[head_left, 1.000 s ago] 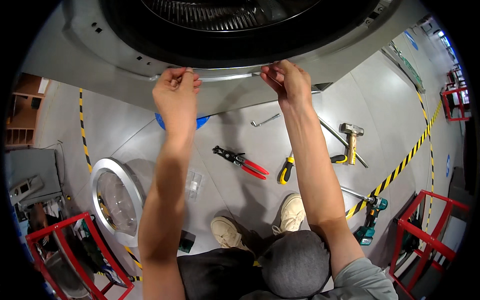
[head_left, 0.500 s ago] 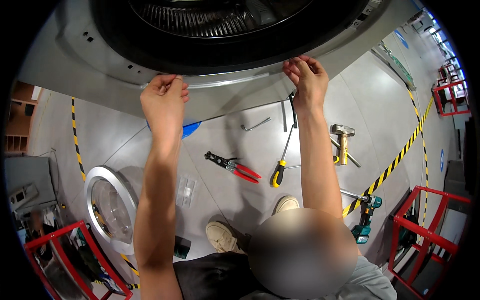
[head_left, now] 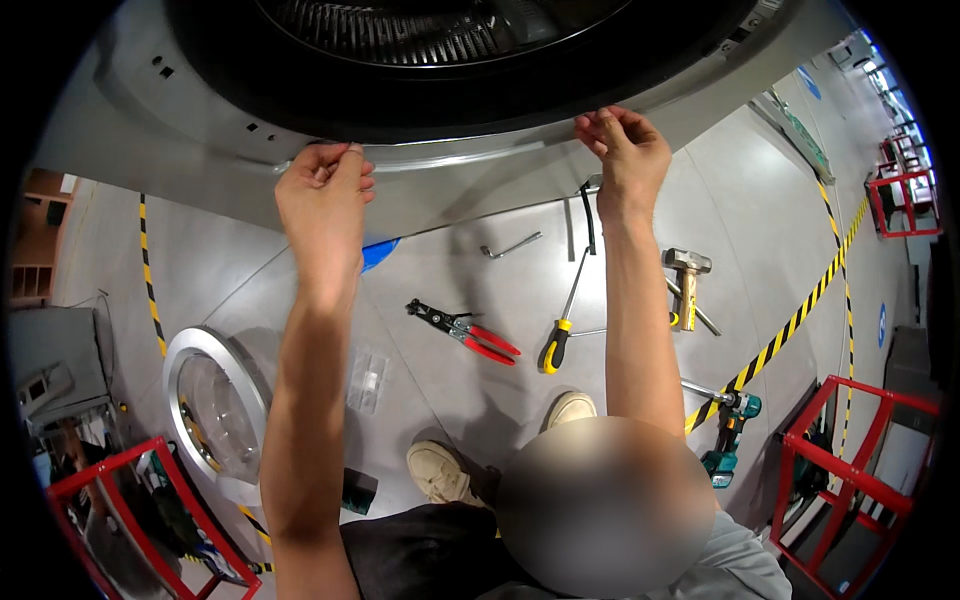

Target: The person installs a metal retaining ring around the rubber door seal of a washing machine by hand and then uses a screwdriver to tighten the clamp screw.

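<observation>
The grey front panel (head_left: 215, 185) of a washing machine fills the top of the view. A black rubber door seal (head_left: 450, 115) rings its opening, with the ribbed metal drum (head_left: 385, 35) inside. At the lower left of this ring, my left hand (head_left: 325, 190) pinches the seal's edge between thumb and bent fingers. My right hand (head_left: 630, 165) is at the lower right of the ring, thumb and fingertips closed on the same edge. A thin bright line runs along the edge between the hands; whether it is a separate wire, I cannot tell.
On the tiled floor lie red-handled pliers (head_left: 465, 330), a screwdriver (head_left: 560, 335), an angled wrench (head_left: 512, 245), a hammer (head_left: 688, 285) and a cordless drill (head_left: 732, 435). The round door (head_left: 215, 410) lies at left. Red metal frames (head_left: 850, 480) stand on both sides.
My right hand has shifted slightly right and my left hand slightly left, both staying at the seal's edge. The machine sits a little higher in the view.
</observation>
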A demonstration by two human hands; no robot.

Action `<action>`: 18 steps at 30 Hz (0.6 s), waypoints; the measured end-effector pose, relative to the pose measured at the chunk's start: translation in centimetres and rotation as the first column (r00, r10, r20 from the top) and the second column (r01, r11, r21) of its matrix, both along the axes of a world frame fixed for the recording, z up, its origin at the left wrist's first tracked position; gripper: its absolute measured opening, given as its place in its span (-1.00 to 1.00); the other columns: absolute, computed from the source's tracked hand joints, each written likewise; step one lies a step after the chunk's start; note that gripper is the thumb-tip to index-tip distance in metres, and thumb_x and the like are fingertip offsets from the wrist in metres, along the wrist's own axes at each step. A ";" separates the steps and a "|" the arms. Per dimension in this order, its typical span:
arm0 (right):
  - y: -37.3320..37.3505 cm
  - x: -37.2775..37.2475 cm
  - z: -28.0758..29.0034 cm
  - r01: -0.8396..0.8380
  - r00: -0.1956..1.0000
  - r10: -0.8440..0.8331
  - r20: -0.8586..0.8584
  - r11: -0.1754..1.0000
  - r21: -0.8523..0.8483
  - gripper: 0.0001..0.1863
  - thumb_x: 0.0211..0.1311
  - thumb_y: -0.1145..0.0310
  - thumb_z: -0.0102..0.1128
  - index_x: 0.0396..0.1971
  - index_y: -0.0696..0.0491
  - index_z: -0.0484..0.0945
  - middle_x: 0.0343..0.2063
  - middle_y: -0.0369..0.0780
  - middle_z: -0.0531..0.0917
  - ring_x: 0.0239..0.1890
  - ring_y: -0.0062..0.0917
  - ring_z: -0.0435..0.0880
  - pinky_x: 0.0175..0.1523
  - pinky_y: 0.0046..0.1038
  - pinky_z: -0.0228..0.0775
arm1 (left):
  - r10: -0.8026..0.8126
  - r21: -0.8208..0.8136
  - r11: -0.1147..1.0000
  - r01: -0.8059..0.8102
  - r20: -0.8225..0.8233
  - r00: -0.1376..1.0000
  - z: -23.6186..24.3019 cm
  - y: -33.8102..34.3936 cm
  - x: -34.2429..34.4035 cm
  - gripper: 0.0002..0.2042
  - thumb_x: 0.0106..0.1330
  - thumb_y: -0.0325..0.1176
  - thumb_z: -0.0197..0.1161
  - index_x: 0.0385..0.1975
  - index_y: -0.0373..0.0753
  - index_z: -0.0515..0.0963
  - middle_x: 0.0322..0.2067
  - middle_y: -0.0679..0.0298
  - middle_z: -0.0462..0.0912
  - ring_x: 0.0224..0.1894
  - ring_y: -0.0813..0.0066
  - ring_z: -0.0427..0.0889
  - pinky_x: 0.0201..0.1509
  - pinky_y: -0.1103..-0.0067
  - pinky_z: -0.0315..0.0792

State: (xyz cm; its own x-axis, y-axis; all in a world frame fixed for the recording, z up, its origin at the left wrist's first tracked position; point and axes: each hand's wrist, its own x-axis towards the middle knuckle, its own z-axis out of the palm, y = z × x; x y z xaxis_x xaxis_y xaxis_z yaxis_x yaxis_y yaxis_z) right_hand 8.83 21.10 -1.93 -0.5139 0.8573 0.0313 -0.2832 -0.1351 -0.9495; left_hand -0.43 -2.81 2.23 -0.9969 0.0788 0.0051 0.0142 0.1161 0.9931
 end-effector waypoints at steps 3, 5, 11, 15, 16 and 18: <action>0.2 -0.2 -0.1 0.013 0.998 -0.017 0.059 0.998 0.060 -0.89 0.28 0.59 0.15 -0.29 0.35 0.50 -0.42 -0.09 0.63 -0.37 -0.43 0.72 -0.18 -0.49 0.64 | -0.007 -0.043 0.999 0.007 0.005 1.000 0.1 0.0 -0.2 -0.89 0.31 -0.47 0.24 -0.30 -0.40 0.58 -0.46 0.24 0.63 -0.46 0.65 0.56 -0.37 0.74 0.47; 0.6 -0.3 -0.8 0.022 0.996 -0.029 0.081 0.995 0.094 -0.86 0.29 0.54 0.17 -0.25 0.32 0.52 -0.40 -0.10 0.65 -0.33 -0.42 0.73 -0.17 -0.48 0.62 | 0.003 -0.071 0.997 -0.002 0.010 1.000 0.0 0.3 -0.4 -0.87 0.30 -0.45 0.26 -0.30 -0.41 0.59 -0.45 0.23 0.65 -0.45 0.63 0.58 -0.37 0.73 0.48; 1.8 -0.1 -2.6 -0.103 0.990 0.083 0.118 0.978 0.182 -0.75 0.29 0.33 0.25 -0.15 0.19 0.59 -0.23 -0.09 0.72 -0.18 -0.39 0.73 0.01 -0.42 0.55 | 0.010 -0.382 0.914 -0.134 -0.309 0.951 0.3 -1.4 -0.4 -0.81 0.11 -0.31 0.36 -0.43 -0.33 0.68 -0.50 0.12 0.71 -0.46 0.35 0.69 -0.31 0.47 0.52; 8.5 0.9 -8.8 -0.119 0.993 0.112 0.047 0.969 0.216 -0.64 0.33 0.34 0.21 0.02 0.24 0.53 -0.08 0.00 0.67 0.00 -0.32 0.67 0.22 -0.29 0.48 | -0.046 -0.517 0.843 -0.147 -0.343 0.938 1.2 -0.2 -0.5 -0.82 0.03 -0.38 0.29 -0.60 -0.41 0.63 -0.54 -0.13 0.63 -0.39 -0.06 0.67 -0.21 0.20 0.53; 9.8 0.8 -9.5 -0.106 0.991 0.087 0.101 0.974 0.200 -0.62 0.34 0.32 0.20 0.04 0.26 0.51 -0.05 0.03 0.65 0.04 -0.30 0.65 0.26 -0.26 0.45 | -0.044 -0.516 0.843 -0.154 -0.351 0.936 1.5 -0.3 -0.4 -0.81 0.04 -0.37 0.30 -0.60 -0.42 0.62 -0.54 -0.13 0.63 -0.38 -0.08 0.66 -0.21 0.21 0.53; 6.1 0.3 -8.1 -0.154 0.985 0.126 0.121 0.955 0.254 -0.51 0.39 0.34 0.13 0.17 0.36 0.35 0.01 0.08 0.60 0.12 -0.28 0.59 0.33 -0.33 0.34 | -0.004 -0.515 0.840 -0.170 -0.319 0.948 2.2 -2.2 -0.1 -0.80 0.06 -0.37 0.30 -0.60 -0.42 0.61 -0.54 -0.13 0.62 -0.37 -0.10 0.66 -0.21 0.22 0.55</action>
